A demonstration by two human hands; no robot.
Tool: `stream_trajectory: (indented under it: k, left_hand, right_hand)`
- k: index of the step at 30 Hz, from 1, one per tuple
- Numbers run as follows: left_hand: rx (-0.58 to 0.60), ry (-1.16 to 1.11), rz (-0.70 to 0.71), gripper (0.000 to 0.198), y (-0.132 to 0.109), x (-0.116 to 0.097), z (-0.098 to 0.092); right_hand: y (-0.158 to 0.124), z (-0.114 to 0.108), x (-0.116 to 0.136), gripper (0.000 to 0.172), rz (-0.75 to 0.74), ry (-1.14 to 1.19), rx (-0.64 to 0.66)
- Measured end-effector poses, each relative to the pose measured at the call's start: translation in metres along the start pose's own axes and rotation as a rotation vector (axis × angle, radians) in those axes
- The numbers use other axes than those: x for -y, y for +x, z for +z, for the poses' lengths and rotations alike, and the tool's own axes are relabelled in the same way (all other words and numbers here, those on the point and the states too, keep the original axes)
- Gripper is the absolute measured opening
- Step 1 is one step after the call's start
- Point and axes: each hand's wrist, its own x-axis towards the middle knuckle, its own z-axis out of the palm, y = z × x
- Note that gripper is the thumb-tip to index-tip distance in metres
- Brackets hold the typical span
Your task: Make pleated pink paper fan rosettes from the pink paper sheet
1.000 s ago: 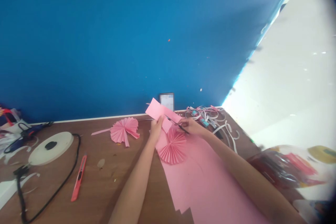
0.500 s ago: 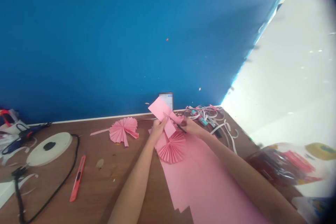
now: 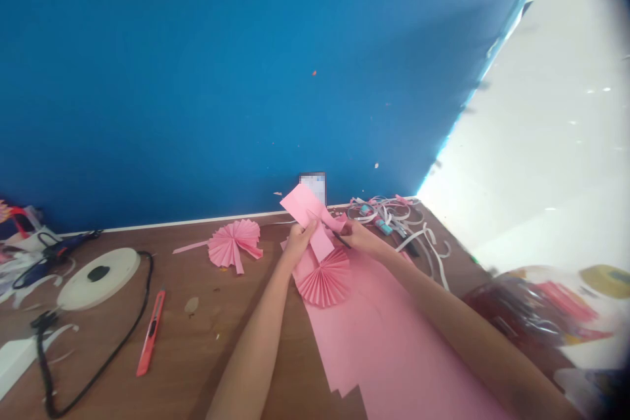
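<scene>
My left hand (image 3: 296, 241) is closed on a pink paper strip (image 3: 306, 210), held up over the brown table (image 3: 197, 341) near the blue wall. My right hand (image 3: 359, 236) grips black-handled scissors (image 3: 339, 238) whose blades meet the strip's right edge. Just below my hands a pleated pink paper fan (image 3: 323, 277) lies on a stack of pink paper sheets (image 3: 394, 348). A second pleated pink fan (image 3: 233, 244) lies to the left on the table.
A red utility knife (image 3: 151, 333), a white round tape roll (image 3: 98, 270) and a black cable (image 3: 98, 361) lie at left. White and pink paper scraps (image 3: 403, 223) pile at the back right. A small phone (image 3: 314, 186) leans on the wall. A plastic bag (image 3: 531, 315) sits right.
The pink strip has tilted and dropped slightly toward my left hand, and the scissors have worked further into its edge. The view shifted slightly.
</scene>
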Motion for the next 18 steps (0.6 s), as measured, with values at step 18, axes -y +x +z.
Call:
stream_trajectory:
  k: [18]
  left_hand:
    - [-0.109,-0.111,0.005,0.039,0.0012,-0.0028,-0.0005]
  right_hand:
    - [0.0009,-0.0031,-0.0035,0.031,-0.162,-0.102,0.015]
